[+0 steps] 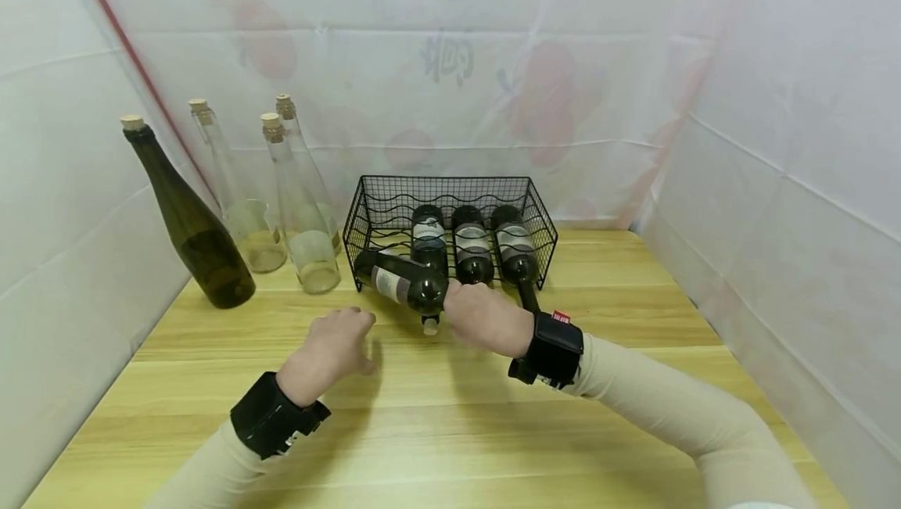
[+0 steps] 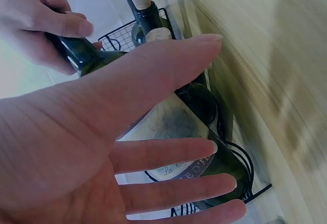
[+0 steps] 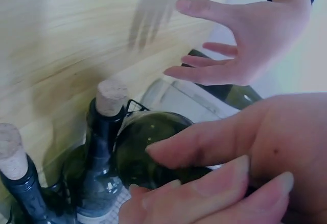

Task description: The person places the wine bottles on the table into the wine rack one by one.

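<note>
- In the rack (image 1: 394, 187): three bottles (image 1: 472, 241)
- At its front left: fourth bottle (image 1: 392, 284), in the right hand (image 1: 489, 320)
- Left of it: standing bottles (image 1: 199, 231)
- Behind it: curtain (image 1: 450, 114)

Your held bottle (image 1: 419, 288) is dark green, its label (image 1: 387, 283) pale. The rack (image 1: 445, 177) at 12 o'clock is black, grid-patterned; your table (image 1: 436, 439) is yellow, wood-grained.
</note>
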{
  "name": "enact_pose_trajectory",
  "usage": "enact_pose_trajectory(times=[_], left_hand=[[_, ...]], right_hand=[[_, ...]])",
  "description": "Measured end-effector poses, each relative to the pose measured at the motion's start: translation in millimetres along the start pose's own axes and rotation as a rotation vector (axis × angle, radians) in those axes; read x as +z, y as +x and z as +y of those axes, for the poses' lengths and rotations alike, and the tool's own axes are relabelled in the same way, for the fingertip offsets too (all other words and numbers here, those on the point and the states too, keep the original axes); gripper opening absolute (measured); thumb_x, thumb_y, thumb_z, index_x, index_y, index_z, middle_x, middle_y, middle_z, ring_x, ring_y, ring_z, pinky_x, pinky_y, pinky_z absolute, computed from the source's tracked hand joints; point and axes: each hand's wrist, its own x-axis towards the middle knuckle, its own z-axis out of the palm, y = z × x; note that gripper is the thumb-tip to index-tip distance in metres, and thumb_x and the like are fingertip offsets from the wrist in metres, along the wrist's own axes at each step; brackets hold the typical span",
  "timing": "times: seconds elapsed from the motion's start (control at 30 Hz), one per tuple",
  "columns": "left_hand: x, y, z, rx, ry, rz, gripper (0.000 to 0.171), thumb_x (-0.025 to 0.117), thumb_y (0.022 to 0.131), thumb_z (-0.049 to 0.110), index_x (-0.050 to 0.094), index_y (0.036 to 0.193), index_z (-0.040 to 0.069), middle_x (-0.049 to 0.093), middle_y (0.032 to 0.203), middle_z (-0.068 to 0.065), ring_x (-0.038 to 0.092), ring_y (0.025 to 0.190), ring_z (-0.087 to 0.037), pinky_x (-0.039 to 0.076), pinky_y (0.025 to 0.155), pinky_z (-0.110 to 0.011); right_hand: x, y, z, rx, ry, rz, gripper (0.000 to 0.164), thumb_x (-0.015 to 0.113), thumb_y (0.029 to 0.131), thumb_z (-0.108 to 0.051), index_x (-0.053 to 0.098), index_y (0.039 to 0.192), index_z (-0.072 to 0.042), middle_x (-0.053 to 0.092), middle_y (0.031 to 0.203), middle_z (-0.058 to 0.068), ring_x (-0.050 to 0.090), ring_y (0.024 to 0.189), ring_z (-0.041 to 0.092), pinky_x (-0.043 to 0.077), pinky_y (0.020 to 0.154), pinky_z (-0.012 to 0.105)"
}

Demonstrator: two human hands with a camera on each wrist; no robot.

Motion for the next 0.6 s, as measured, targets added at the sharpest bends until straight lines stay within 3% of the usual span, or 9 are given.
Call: enact_pose_trajectory(times=[0.1, 0.27, 0.43, 0.5, 0.6], left_hand=[[0.2, -0.6, -1.2, -0.005, -0.002, -0.004, 0.055, 0.098, 0.066, 0.03, 0.07, 0.108, 0.007, 0.069, 0.098, -0.011, 0.069, 0.089, -0.035, 0.059, 0.066, -0.05], [1.5, -1.8, -2.2, -0.002, -0.014, -0.013, 0.056, 0.097, 0.066, 0.029, 0.07, 0.109, 0.006, 0.069, 0.097, -0.011, 0.068, 0.087, -0.033, 0.059, 0.066, -0.049], [2.8, -2.0, -3.0, -0.006, -0.01, -0.008, 0.055, 0.097, 0.066, 0.03, 0.07, 0.109, 0.006, 0.068, 0.096, -0.01, 0.068, 0.086, -0.033, 0.06, 0.066, -0.049], [3.0, -2.0, -3.6, -0.008, -0.008, -0.008, 0.055, 0.096, 0.067, 0.03, 0.07, 0.109, 0.006, 0.069, 0.097, -0.01, 0.068, 0.087, -0.033, 0.06, 0.067, -0.049], [3.5, -1.9, -5.1, -0.014, -0.007, -0.013, 0.054, 0.095, 0.067, 0.029, 0.071, 0.109, 0.006, 0.069, 0.097, -0.01, 0.068, 0.087, -0.033, 0.06, 0.068, -0.049]], right_hand=[[-1, 4, -4, 0.009, -0.02, -0.013, 0.05, 0.056, 0.1, -0.007, 0.046, 0.142, 0.019, 0.044, 0.065, 0.001, 0.039, 0.046, 0.012, 0.029, 0.045, 0.024], [-1, 11, -14, 0.114, 0.044, -0.159, 0.056, 0.056, 0.103, -0.013, 0.04, 0.151, 0.01, 0.06, 0.084, 0.009, 0.049, 0.051, 0.015, 0.036, 0.05, 0.026], [5, 14, -30, 0.152, 0.116, -0.231, 0.056, 0.056, 0.106, -0.018, 0.038, 0.153, 0.006, 0.066, 0.125, 0.019, 0.059, 0.047, 0.017, 0.045, 0.046, 0.026], [10, 14, -35, 0.152, 0.103, -0.201, 0.046, 0.056, 0.105, -0.017, 0.048, 0.144, 0.006, 0.064, 0.125, 0.018, 0.06, 0.047, 0.017, 0.049, 0.046, 0.027], [17, 14, -43, 0.181, 0.102, -0.148, 0.032, 0.057, 0.102, -0.017, 0.057, 0.126, 0.004, 0.064, 0.102, 0.013, 0.059, 0.051, 0.018, 0.049, 0.048, 0.03]])
